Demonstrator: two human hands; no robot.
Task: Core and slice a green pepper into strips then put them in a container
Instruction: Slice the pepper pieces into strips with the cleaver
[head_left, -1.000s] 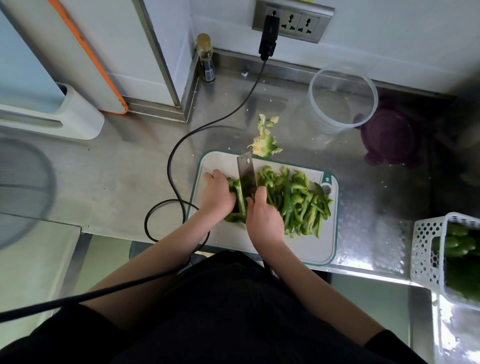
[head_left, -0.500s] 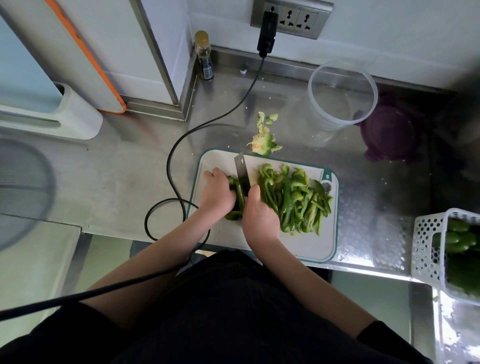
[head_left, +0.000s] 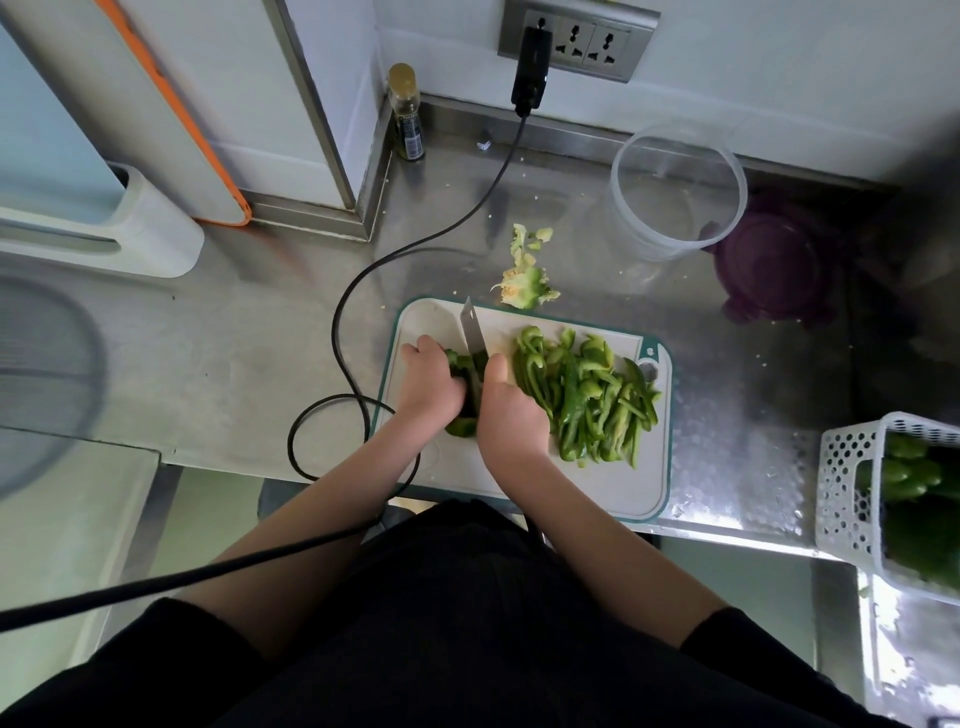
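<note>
Pepper piece (head_left: 464, 382) lies mid-frame on the cutting board (head_left: 597, 488), held down by the left hand (head_left: 430, 384) with curled fingers. Right hand (head_left: 511, 418) grips the knife (head_left: 474, 332). Cut strips (head_left: 587, 395) are piled just right; the clear tub (head_left: 678, 192) stands upper right on the tabletop (head_left: 234, 338).

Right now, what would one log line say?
step: slicing | right hand: knife | left hand: pepper piece | strips: on board | container: empty

Soft daylight, glare on steel counter (head_left: 737, 467) — wide-angle edges bent, corners blurred
</note>
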